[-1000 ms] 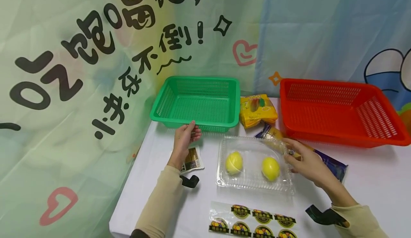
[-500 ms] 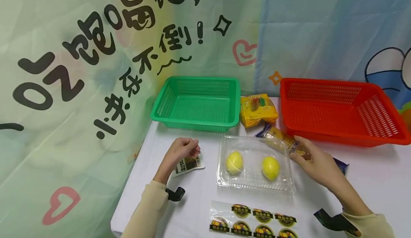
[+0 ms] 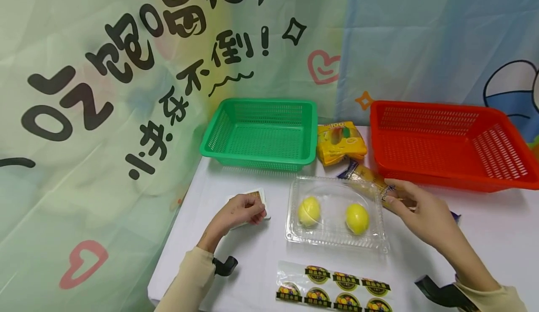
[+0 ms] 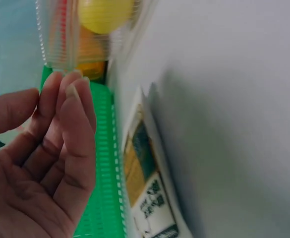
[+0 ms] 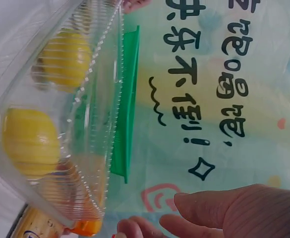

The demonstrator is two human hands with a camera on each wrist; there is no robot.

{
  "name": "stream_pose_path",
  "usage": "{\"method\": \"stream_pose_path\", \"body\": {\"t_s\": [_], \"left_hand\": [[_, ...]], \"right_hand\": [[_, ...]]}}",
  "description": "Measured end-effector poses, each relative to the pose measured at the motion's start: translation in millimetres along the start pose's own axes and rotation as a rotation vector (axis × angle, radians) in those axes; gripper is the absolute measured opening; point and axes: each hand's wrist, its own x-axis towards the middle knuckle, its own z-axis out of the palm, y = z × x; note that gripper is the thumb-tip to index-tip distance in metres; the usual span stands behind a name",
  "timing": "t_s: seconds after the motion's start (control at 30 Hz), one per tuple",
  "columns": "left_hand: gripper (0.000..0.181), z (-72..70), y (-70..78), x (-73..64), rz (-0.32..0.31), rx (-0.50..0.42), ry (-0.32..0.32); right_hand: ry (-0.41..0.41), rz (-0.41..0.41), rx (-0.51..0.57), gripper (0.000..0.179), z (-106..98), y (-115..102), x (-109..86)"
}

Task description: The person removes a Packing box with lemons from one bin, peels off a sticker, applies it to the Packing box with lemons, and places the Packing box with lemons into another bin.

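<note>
Two yellow lemons, one on the left [image 3: 309,211] and one on the right [image 3: 357,218], sit apart inside a clear plastic box [image 3: 337,243] with ridged walls. My left hand [image 3: 240,210] hovers above a small flat packet [image 4: 147,178] and partly covers it in the head view. Its fingers curl loosely, and the left wrist view shows nothing between them and the thumb. To the right of the box is my right hand [image 3: 427,214], bent loosely with a gap between thumb and fingers. It overlaps a long blue and gold food package [image 3: 365,176] lying behind the box.
At the back left stands a green basket [image 3: 258,163], at the back right a red one [image 3: 455,179]. Between them lies a yellow package [image 3: 341,143]. A sheet of round stickers [image 3: 332,289] lies in front of the box. A printed cloth [image 3: 269,78] hangs behind the table.
My left hand has left the green basket's front rim and come nearer me, over the small packet. My right hand has drawn slightly right, away from the box's side. The box has stayed put.
</note>
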Motion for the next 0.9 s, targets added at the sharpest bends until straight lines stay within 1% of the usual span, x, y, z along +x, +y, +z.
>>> {"method": "stream_pose_path", "body": {"t_s": [0.2, 0.33, 0.43, 0.57, 0.73, 0.83, 0.9], "left_hand": [[0.03, 7.3, -12.3, -11.4, 0.025, 0.07, -0.118], [0.032, 15.7, -18.9, -16.7, 0.017, 0.097, -0.193], [0.032, 21.3, -22.9, -20.4, -0.007, 0.097, -0.23], [0.031, 27.5, -26.1, -25.5, -0.045, 0.083, -0.26], [0.031, 35.7, -26.4, -30.1, -0.067, 0.066, -0.289], [0.031, 40.2, -27.1, -33.9, -0.078, 0.067, -0.306], [0.031, 43.5, -27.7, -36.6, -0.087, 0.068, -0.319]], "right_hand": [[-0.005, -0.004, 0.015, 0.036, -1, -9, -4.9], [-0.013, -0.014, 0.021, 0.032, 1, -14, -7.8], [-0.037, -0.013, 0.028, 0.029, 4, -19, -9.7], [-0.088, -0.018, 0.06, 0.025, 12, -25, -13.8], [-0.157, -0.033, 0.141, 0.024, 19, -32, -19.7], [-0.225, -0.033, 0.194, 0.023, 22, -34, -22.6], [-0.286, -0.044, 0.227, 0.023, 23, -35, -24.0]]}}
